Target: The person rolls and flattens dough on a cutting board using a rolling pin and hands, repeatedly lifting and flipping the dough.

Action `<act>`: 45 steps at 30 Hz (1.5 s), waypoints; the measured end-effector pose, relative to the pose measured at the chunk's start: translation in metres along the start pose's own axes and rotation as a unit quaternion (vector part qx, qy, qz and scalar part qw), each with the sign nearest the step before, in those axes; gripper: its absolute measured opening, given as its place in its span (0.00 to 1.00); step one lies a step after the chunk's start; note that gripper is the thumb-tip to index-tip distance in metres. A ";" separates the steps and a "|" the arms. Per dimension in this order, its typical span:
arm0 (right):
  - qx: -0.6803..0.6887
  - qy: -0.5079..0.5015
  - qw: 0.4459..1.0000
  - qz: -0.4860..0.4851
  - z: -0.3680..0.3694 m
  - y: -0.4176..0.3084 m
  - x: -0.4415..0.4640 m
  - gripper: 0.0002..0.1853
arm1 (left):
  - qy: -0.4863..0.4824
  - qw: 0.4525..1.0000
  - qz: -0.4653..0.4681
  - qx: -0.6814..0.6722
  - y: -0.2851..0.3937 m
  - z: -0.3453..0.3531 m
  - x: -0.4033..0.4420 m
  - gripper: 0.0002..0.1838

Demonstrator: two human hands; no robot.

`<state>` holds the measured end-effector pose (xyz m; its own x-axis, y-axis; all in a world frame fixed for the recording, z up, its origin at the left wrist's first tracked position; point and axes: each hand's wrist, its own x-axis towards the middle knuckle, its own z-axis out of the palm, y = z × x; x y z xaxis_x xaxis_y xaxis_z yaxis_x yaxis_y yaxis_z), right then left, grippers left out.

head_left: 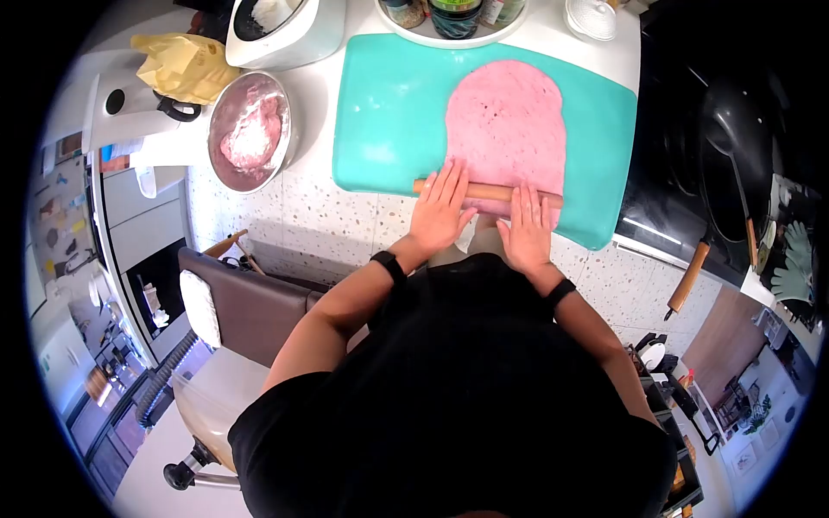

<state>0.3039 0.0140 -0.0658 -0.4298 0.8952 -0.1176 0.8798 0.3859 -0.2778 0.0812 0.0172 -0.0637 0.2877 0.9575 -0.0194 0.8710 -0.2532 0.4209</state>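
A flat sheet of pink dough point(505, 116) lies on a teal mat point(389, 121), its lower end near the mat's front edge. Across that lower end rests a wooden rolling pin point(492, 192). My left hand point(440, 203) lies on the pin's left part, fingers stretched out and pointing away from me. On the pin's right part lies my right hand point(525, 226), its fingers also extended. Both palms face down, and neither hand wraps round the pin.
Left of the mat stands a metal bowl point(289, 129) with pink dough and white powder. Behind it are a white appliance point(302, 39) and a yellow bag point(190, 69). A round tray point(414, 36) holds jars. On the black stove point(661, 173) at right sits a pan point(730, 121).
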 end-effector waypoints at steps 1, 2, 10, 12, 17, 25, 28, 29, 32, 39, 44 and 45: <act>0.001 -0.005 1.000 -0.001 0.009 0.009 0.011 0.42 | -0.003 1.000 -0.003 -0.002 -0.007 0.004 0.014 0.38; -0.010 0.023 1.000 0.011 0.006 0.016 0.041 0.41 | 0.016 1.000 -0.008 0.014 -0.019 0.007 0.039 0.38; -0.026 0.137 0.990 0.030 -0.012 0.063 0.217 0.37 | 0.131 0.988 -0.008 0.081 -0.072 -0.015 0.176 0.31; 0.041 0.145 0.988 -0.013 -0.025 0.057 0.184 0.38 | 0.145 0.987 0.024 0.073 -0.060 -0.014 0.154 0.31; -0.010 0.042 0.998 0.050 -0.001 0.053 0.096 0.39 | 0.055 0.998 -0.037 0.011 -0.026 0.016 0.090 0.38; -0.065 0.121 0.986 0.091 -0.025 0.090 0.264 0.39 | 0.134 0.987 0.033 0.082 -0.075 -0.006 0.231 0.36; -0.081 0.127 0.987 0.063 -0.024 0.086 0.245 0.38 | 0.127 0.990 -0.024 0.055 -0.070 -0.011 0.227 0.35; -0.090 0.120 0.988 0.022 -0.023 0.086 0.236 0.39 | 0.128 0.990 -0.021 0.054 -0.064 -0.007 0.211 0.35; 0.013 0.044 0.999 0.009 -0.011 0.069 0.144 0.37 | 0.123 0.992 0.025 0.000 -0.039 0.004 0.136 0.35; -0.049 0.000 0.997 0.055 -0.033 0.038 0.123 0.26 | 0.073 0.996 -0.021 -0.052 -0.019 -0.014 0.108 0.16; -0.035 0.073 0.996 0.035 -0.050 0.043 0.101 0.20 | 0.115 0.991 0.051 -0.053 -0.006 -0.014 0.109 0.11; -0.009 0.119 0.992 0.030 -0.054 0.045 0.084 0.20 | 0.074 0.995 0.051 -0.042 0.009 -0.017 0.094 0.14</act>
<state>0.3189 0.1183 -0.0364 -0.3183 0.9431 0.0964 0.9067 0.3325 -0.2594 0.1091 0.1078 -0.0465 0.3055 0.9387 0.1595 0.8024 -0.3440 0.4876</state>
